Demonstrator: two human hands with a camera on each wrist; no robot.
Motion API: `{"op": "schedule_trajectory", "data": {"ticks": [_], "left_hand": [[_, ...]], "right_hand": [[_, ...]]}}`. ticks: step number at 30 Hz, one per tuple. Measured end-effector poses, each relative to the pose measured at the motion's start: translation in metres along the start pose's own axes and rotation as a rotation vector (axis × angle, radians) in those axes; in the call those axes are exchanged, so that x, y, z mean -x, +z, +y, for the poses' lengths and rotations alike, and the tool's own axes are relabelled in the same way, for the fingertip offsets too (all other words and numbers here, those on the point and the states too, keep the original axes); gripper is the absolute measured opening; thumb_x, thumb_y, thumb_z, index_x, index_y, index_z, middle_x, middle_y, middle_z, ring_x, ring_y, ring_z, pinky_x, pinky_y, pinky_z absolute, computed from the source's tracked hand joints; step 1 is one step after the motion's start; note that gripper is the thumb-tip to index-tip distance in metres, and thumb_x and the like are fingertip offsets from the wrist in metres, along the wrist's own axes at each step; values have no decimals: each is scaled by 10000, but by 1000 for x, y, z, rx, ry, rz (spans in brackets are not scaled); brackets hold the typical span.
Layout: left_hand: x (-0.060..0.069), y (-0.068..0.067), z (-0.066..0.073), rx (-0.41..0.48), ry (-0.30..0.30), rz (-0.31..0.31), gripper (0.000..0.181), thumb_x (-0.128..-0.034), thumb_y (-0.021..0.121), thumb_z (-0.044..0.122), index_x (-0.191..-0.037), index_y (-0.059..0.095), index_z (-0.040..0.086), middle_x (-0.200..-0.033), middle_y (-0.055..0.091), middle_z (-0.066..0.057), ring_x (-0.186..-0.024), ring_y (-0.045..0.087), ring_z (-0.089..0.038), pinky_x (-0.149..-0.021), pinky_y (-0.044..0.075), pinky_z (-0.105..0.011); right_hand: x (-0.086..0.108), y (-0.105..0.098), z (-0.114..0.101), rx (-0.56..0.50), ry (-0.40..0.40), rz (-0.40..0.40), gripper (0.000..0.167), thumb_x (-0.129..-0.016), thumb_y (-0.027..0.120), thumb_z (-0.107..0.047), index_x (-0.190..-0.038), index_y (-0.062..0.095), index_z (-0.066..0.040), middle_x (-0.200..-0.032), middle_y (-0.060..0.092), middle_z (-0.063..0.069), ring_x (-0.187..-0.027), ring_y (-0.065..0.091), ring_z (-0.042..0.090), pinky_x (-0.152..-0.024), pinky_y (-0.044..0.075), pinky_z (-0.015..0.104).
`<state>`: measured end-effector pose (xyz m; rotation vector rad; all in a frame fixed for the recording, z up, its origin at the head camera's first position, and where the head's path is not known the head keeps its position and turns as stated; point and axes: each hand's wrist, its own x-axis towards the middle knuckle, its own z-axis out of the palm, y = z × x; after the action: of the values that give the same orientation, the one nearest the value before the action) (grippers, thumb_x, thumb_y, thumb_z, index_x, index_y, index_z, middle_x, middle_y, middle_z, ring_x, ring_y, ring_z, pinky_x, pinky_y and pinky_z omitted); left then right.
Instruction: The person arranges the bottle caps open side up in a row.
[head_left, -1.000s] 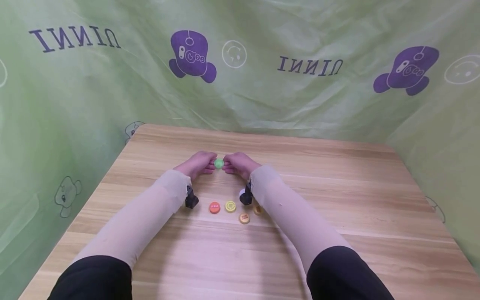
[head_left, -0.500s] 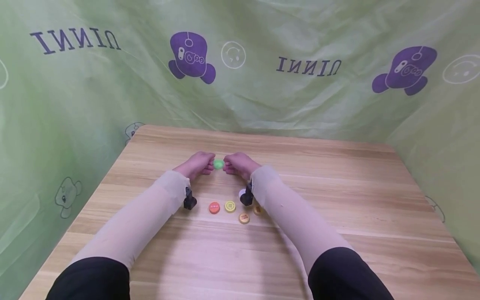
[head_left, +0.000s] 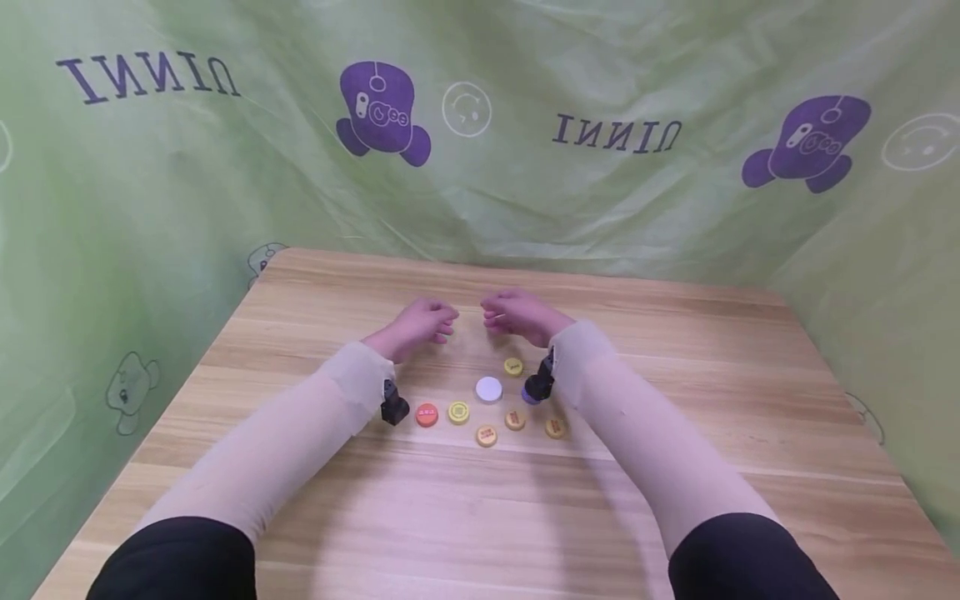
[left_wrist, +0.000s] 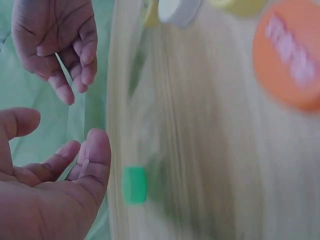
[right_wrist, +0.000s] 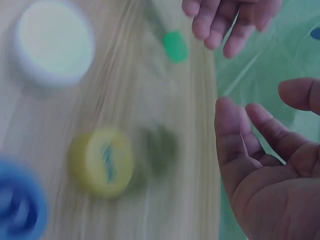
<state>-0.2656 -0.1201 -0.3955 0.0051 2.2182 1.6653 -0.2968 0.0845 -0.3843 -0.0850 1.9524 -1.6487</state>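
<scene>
Surface (head_left: pixel 420 533): wood-grained, wide, running from the person's black sleeves (head_left: pixel 176 562) past the fingers of both hands.

Nearest row, on the person's side of the fingers: tan cap (head_left: pixel 487 435); two further tan caps to its right; orange-red cap (head_left: pixel 427 415) and flat yellow cap (head_left: pixel 458 412) to its left. Next, closer to the fingers: white cap (head_left: pixel 488 390); blue cap (head_left: pixel 530 395), partly covered by the right wrist camera (head_left: pixel 540 383); small yellow cap (head_left: pixel 513 367), just short of the right hand.

Left hand (head_left: pixel 416 327): thumb and fingers parted, loosely bent, holding nothing. Right hand (head_left: pixel 527 317): likewise parted and unladen. Gap between the facing fingertips.

Green cap (left_wrist: pixel 134 185): on the surface, just beside the left hand's fingers, apart from them; hidden in the head view.

Edges: left, slanting, near the left hand; right, well apart from the right fingers, broad wood between; far, a short strip beyond both.

Farthest: green cloth (head_left: pixel 525 208), purple figures and mirrored lettering.
</scene>
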Motion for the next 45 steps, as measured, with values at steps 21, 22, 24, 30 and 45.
{"op": "schedule_trajectory", "data": {"ticks": [21,22,24,30,45], "left_hand": [[2,62,-6,-182,-6,-156,377,-972,658,81,-1285,550,-100,-1147,649,-181,-971,657,-248,-876,588,-327],[1,63,-6,-182,-6,-157,378,-969,658,82,-1282,551,-100,-1133,649,-175,-957,648,-235,-872,588,-325],[1,63,-7,-184,-2,-162,385,-959,658,85,-1279,552,-100,-1116,647,-167,-938,629,-215,-866,587,-321],[1,66,-6,-254,36,-177,417,-921,680,79,-1279,565,-102,-1148,649,-182,-956,661,-245,-865,576,-321],[-1,75,-3,-433,112,-154,402,-829,716,28,-1206,640,-91,-1050,697,-147,-912,641,-218,-831,547,-284]], "right_hand": [[34,-28,38,375,13,-24,360,-1049,550,-94,-1328,551,133,-1177,664,223,-1064,664,294,-966,549,384],[35,-29,39,380,15,-22,363,-1053,547,-100,-1330,549,134,-1190,661,229,-1087,660,310,-974,547,389],[36,-31,41,391,20,-17,365,-1057,547,-110,-1329,551,132,-1199,658,232,-1111,652,325,-979,547,393],[39,-35,47,398,41,-8,352,-1042,562,-97,-1318,559,122,-1148,653,192,-1047,649,271,-951,557,373],[47,-28,53,545,-16,-7,371,-851,730,1,-1199,628,78,-954,657,89,-781,586,136,-703,510,233]]}}
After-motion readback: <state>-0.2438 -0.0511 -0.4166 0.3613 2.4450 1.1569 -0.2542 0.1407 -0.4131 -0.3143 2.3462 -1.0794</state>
